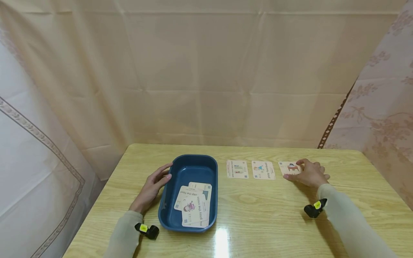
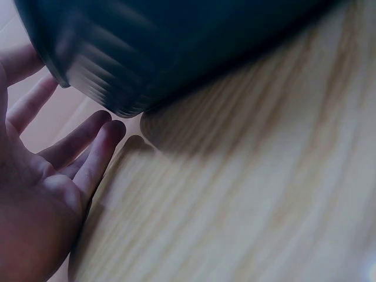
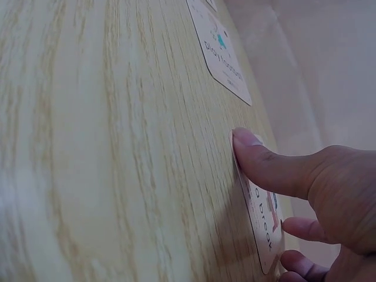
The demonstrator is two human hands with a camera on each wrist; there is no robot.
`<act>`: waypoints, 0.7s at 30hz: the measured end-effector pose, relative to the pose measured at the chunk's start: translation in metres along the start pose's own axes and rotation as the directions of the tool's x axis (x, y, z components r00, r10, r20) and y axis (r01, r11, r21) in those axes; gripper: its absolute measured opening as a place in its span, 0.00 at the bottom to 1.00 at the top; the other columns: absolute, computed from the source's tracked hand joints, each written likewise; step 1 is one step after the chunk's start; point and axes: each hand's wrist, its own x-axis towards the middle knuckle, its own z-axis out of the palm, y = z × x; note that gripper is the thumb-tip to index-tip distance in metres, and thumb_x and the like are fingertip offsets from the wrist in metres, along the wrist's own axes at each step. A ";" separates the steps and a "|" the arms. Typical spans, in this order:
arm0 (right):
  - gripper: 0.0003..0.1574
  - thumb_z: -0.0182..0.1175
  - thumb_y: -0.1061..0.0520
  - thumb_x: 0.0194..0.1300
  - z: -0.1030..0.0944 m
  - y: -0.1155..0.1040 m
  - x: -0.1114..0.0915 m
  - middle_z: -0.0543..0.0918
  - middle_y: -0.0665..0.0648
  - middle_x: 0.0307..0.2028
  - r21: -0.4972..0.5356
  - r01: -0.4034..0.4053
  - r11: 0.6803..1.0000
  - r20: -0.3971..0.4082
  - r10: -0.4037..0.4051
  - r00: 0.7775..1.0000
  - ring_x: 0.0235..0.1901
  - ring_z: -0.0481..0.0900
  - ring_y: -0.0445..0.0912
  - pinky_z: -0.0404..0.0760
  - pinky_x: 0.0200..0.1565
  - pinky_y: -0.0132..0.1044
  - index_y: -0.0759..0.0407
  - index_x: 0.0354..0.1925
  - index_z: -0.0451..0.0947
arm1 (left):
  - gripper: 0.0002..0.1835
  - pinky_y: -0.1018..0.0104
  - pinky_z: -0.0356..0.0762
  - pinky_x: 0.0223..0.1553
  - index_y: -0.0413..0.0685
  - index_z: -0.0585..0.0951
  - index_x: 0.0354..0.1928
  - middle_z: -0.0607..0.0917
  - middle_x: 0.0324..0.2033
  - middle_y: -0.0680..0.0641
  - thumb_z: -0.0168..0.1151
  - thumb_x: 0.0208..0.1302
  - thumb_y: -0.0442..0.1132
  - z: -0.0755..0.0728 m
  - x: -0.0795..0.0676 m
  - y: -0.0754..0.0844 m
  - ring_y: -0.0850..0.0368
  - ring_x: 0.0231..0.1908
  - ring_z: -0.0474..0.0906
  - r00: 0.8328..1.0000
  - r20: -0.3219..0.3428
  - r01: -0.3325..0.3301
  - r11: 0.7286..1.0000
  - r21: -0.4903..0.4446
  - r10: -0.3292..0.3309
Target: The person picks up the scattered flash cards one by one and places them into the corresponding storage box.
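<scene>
Blue tray [image 1: 193, 175], one; cards [image 1: 263, 170] alongside, three.

The table [image 1: 258, 218] looked like wood or a wood-print laminate, with streaky grain and a smooth, glossy top that threw back a white glare at its near side. The blue tray [image 1: 195, 155] on the left appeared to be smooth plastic with a soft sheen, its outer wall ribbed. The cards inside it [image 1: 193, 209] and the row of cards [image 1: 263, 170] to its right looked like smooth printed paper or thin cardboard. Behind hung a creased beige cloth [image 1: 200, 79], faintly shiny; the sleeves [image 1: 351, 224] seemed matt fabric.
</scene>
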 end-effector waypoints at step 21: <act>0.69 0.74 0.27 0.50 -0.002 0.003 0.002 0.55 0.90 0.57 0.007 -0.016 1.000 0.038 0.015 0.999 0.56 0.52 0.84 0.54 0.48 0.79 0.71 0.68 0.57 | 0.29 0.39 0.61 0.70 0.58 0.68 0.75 0.69 0.71 0.42 0.59 0.75 0.50 0.000 0.000 0.000 0.40 0.69 0.65 1.000 -0.006 0.020 1.000 0.006 -0.020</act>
